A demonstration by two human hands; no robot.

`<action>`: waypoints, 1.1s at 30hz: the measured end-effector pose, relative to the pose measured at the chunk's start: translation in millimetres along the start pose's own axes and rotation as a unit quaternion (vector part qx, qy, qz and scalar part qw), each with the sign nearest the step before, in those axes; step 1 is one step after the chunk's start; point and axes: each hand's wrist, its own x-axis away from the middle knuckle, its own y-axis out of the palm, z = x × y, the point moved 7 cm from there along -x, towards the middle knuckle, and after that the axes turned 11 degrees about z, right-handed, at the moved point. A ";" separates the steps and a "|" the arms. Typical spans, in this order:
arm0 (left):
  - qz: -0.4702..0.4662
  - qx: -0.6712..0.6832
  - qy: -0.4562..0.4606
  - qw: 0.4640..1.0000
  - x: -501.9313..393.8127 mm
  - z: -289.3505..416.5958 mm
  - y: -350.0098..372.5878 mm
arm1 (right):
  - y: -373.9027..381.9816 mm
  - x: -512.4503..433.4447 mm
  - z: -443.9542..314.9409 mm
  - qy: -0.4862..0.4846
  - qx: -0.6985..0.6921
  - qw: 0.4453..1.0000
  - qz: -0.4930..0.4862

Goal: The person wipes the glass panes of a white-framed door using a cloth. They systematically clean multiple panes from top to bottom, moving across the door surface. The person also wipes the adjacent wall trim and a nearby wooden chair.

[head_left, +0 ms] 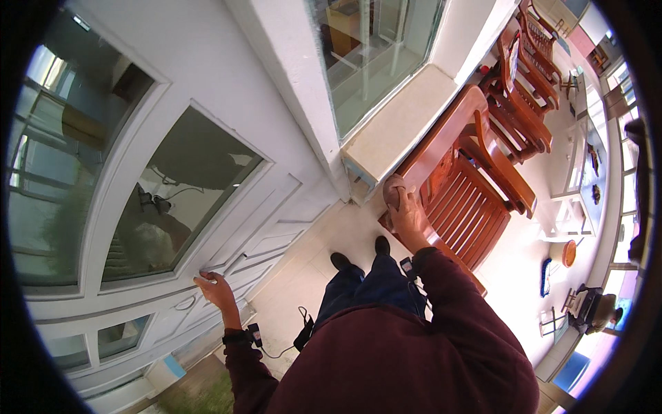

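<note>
My right hand (410, 215) grips a crumpled brown cloth (395, 187) against the top rail of a reddish-brown wooden armchair (468, 207) with a slatted seat. To the left, my left hand (218, 296) is at a white panelled door (227, 129) with glass panes, fingers bent close to the frame below a large pane. Whether those fingers hold anything is unclear. The glass pane (170, 202) reflects parts of the room.
A window ledge (398, 124) juts out beside the armchair. More wooden chairs (522, 88) line the wall beyond. At right stand a white-framed table (592, 171) and a seated person (595, 310). A cable (279, 355) hangs near my left wrist.
</note>
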 end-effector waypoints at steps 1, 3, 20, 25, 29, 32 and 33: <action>-0.008 0.002 -0.010 1.000 0.2 -0.6 -0.4 | 9.6 9.7 2.1 -0.018 -0.001 0.999 -0.044; -0.019 0.001 -0.028 0.999 -1.4 -0.1 1.9 | 27.0 29.4 9.9 -0.035 0.010 0.988 -0.152; -0.066 0.028 -0.025 0.997 -7.1 -25.3 10.5 | -6.6 -41.5 31.6 -0.016 -0.044 0.994 -0.098; -0.088 -0.010 -0.043 0.995 -6.7 -29.8 9.2 | -8.1 -4.7 22.3 -0.066 -0.074 0.983 -0.154; -0.071 -0.032 -0.009 0.997 13.0 -17.8 -14.9 | -21.3 -41.4 55.2 0.003 -0.098 0.993 -0.070; -0.085 -0.063 0.077 0.991 45.8 18.3 -34.3 | -27.3 -53.6 81.3 0.048 -0.048 0.997 -0.038; -0.077 -0.072 0.122 0.987 55.6 39.3 -37.2 | -26.8 -49.7 82.0 0.021 -0.055 0.997 -0.055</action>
